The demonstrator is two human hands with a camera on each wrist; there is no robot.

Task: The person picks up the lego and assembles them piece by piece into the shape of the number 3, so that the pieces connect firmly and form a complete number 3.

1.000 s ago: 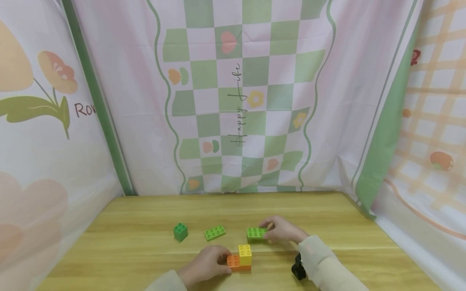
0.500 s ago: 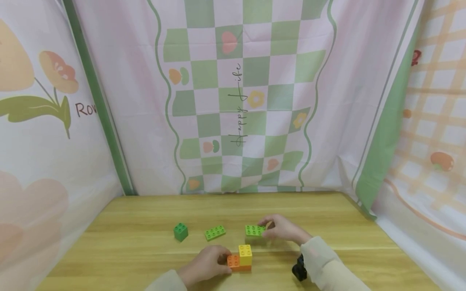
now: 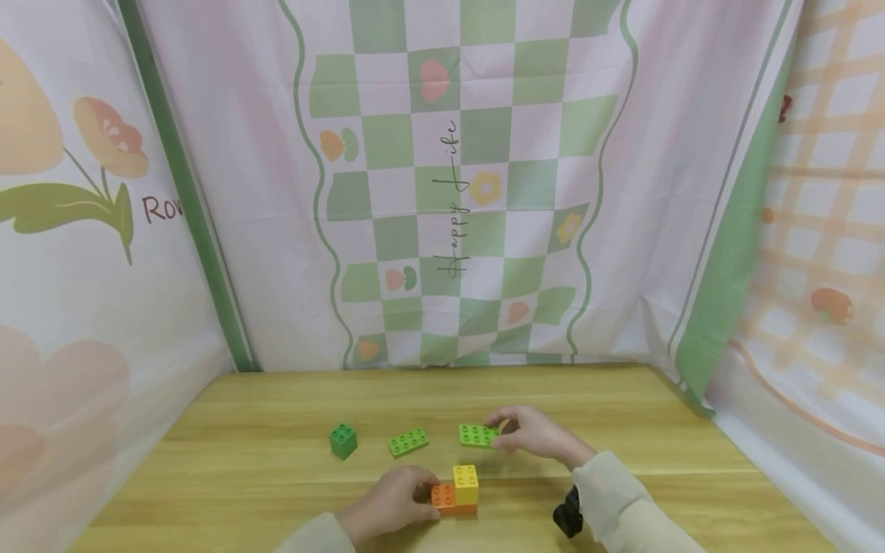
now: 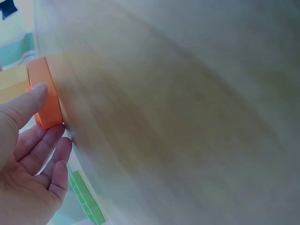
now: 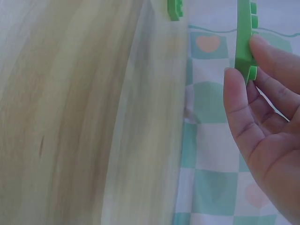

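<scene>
My left hand (image 3: 392,501) pinches an orange brick (image 3: 443,498) near the front of the table; a yellow brick (image 3: 466,484) sits on that brick's right part. In the left wrist view, the thumb and fingers of the left hand (image 4: 29,159) hold the orange brick (image 4: 45,93) at its end. My right hand (image 3: 535,436) grips the right end of a light green brick (image 3: 477,435), behind the yellow one. Seen from the right wrist, the thumb and a finger of the right hand (image 5: 269,117) pinch the light green brick (image 5: 243,42) off the table.
A second light green brick (image 3: 409,442) lies left of the held one, with a dark green brick (image 3: 343,441) farther left. A black object (image 3: 568,516) is partly behind the right sleeve. Patterned curtains (image 3: 442,192) stand beyond the wooden table (image 3: 276,399).
My right hand and the light green brick have shifted slightly left and away from me. The left hand and the orange and yellow bricks have stayed in place.
</scene>
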